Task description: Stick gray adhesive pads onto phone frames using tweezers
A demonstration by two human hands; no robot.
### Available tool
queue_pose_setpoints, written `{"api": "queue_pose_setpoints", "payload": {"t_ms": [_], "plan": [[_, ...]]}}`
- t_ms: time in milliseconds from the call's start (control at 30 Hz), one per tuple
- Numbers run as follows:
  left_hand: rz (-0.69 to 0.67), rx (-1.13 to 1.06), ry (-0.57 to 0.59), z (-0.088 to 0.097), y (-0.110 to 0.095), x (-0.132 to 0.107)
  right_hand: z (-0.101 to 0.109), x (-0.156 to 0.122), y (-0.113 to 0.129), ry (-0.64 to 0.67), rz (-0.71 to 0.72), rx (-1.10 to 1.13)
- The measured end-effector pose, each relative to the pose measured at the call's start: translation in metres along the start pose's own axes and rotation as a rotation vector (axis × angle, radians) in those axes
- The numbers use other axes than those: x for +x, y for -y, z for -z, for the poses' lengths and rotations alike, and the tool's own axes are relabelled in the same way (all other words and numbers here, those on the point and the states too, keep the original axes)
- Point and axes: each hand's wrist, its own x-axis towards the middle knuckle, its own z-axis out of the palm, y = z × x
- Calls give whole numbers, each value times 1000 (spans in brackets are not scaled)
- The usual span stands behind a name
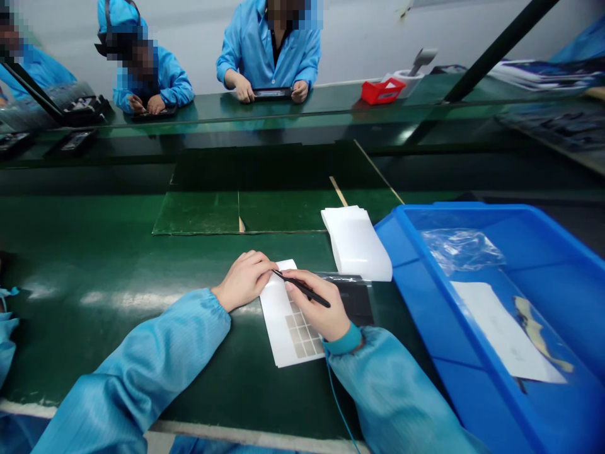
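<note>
A white sheet [286, 328] with a grid of small grey squares lies on the green table in front of me. My left hand [243, 279] rests curled on the sheet's upper left corner, fingers pressed down on it. My right hand [317, 306] is closed round black tweezers [302, 289], their tip pointing left toward my left fingertips. A dark flat piece in clear wrap [355, 296] lies just right of my right hand.
A stack of white sheets [355, 243] sits beyond my hands. A big blue bin [534, 239] at right holds paper and a plastic bag. Across the table two people in blue coats handle dark tablets [271, 93]. A red tray [380, 91] stands far right.
</note>
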Motion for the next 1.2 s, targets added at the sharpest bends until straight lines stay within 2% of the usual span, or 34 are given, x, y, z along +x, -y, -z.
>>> {"api": "queue_pose_setpoints", "payload": {"t_ms": [1200], "plan": [[-26, -28, -35, -3, 3, -2, -3, 0, 1, -20, -3, 24]]}}
